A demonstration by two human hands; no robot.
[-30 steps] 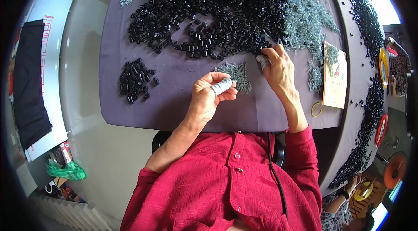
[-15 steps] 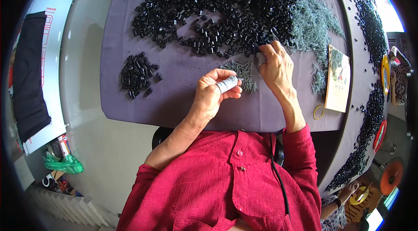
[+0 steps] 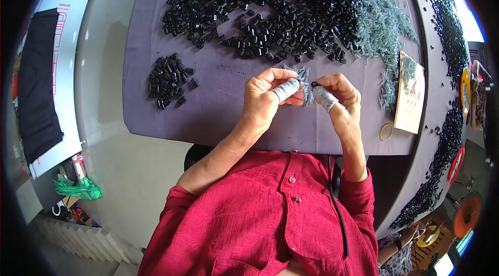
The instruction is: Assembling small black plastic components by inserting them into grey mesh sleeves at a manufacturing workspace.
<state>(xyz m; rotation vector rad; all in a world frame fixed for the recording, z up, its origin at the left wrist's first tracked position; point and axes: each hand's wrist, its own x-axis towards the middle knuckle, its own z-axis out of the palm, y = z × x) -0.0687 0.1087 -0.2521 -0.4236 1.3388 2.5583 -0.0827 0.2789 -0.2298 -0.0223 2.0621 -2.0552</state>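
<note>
My right hand [image 3: 343,100] pinches a small black tube-like piece [image 3: 315,84] between its wrapped thumb and forefinger. Close beside it, my left hand [image 3: 264,96] is closed in a pinch; whatever its fingertips hold is too small and hidden to name. Greyish-white wrapping covers both thumbs. Just beyond and under the fingertips lies a small patch of thin, clear-grey pins [image 3: 306,94], partly covered by my left hand. A large heap of the black pieces [image 3: 280,11] spreads across the far side of the table, and a smaller pile [image 3: 167,81] sits to the left.
A bigger heap of clear-grey pins [image 3: 382,24] lies at the right, next to a booklet [image 3: 408,96] and a yellow ring [image 3: 386,132]. More black pieces [image 3: 439,159] cover the adjoining table, where another person's hand [image 3: 409,234] shows. A green bag [image 3: 80,187] is low on the left.
My right hand has come back from the edge of the black heap toward my left hand, with a black piece now visible in its pinch. My left hand has shifted slightly right and up.
</note>
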